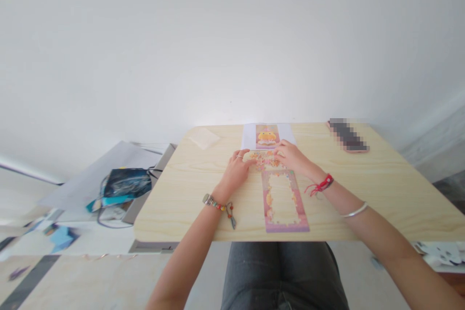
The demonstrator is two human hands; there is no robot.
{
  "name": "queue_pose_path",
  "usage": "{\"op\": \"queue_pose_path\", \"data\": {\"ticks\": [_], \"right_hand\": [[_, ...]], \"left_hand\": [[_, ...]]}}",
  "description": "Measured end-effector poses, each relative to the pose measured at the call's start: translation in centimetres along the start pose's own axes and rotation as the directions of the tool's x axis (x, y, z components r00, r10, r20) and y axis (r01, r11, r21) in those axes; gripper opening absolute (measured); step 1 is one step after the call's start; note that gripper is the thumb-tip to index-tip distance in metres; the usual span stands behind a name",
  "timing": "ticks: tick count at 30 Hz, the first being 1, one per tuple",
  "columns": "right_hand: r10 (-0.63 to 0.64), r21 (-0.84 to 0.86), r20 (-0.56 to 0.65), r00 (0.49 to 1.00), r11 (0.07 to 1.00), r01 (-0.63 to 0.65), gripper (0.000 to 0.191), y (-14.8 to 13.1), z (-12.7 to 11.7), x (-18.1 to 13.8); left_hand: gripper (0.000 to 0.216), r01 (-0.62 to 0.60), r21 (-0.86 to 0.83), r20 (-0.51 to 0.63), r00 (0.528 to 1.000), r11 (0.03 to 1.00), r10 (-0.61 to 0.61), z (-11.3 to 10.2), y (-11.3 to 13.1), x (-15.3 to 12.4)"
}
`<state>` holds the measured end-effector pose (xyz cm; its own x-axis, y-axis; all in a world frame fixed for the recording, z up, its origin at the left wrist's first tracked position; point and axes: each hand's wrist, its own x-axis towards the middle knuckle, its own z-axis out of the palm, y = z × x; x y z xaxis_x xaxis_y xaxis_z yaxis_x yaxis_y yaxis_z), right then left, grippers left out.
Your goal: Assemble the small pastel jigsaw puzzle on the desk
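Observation:
A small pile of loose jigsaw pieces (267, 159) lies on the table between my two hands. My left hand (236, 168) rests at the left side of this pile, thumb and fingers apart, with nothing seen in it. From the right, my right hand (293, 159) reaches over the pile; its fingers are bent and apart, touching the pieces, and no held piece can be made out. Nearer to me lies a pink jigsaw border (303, 220), its middle showing bare table. Beyond the pile, a picture of a yellow figure (268, 136) lies on white paper (249, 134).
A phone (348, 136) lies at the table's back right. A pale, thin packet (204, 138) is at the back left. The wooden table (370, 189) meets the white wall. Left of it, a dark pouch with a cord (127, 182) sits on a lower surface.

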<state>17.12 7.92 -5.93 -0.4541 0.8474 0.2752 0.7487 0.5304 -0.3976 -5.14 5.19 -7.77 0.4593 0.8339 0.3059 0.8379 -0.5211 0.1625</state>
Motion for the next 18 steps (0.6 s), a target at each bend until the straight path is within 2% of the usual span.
{"op": "queue_pose_path", "data": {"ticks": [7,12,18], "right_hand": [[-0.063,-0.098,0.137,0.989,0.992,0.077,0.013,-1.6,1.5,2.1],[-0.04,-0.092,0.117,0.992,0.994,0.051,0.011,-1.7,1.6,2.0],[0.011,-0.076,0.094,0.996,0.997,-0.003,0.016,0.1,1.7,2.7]], "left_hand": [[0.034,-0.006,0.0,-0.045,0.999,1.0,0.006,0.2,-0.6,-0.2],[0.032,-0.013,-0.014,-0.072,0.997,1.0,0.012,0.4,-1.0,-0.2],[0.033,0.038,-0.009,-0.102,0.994,0.999,-0.039,0.6,-1.5,-0.1]]}}
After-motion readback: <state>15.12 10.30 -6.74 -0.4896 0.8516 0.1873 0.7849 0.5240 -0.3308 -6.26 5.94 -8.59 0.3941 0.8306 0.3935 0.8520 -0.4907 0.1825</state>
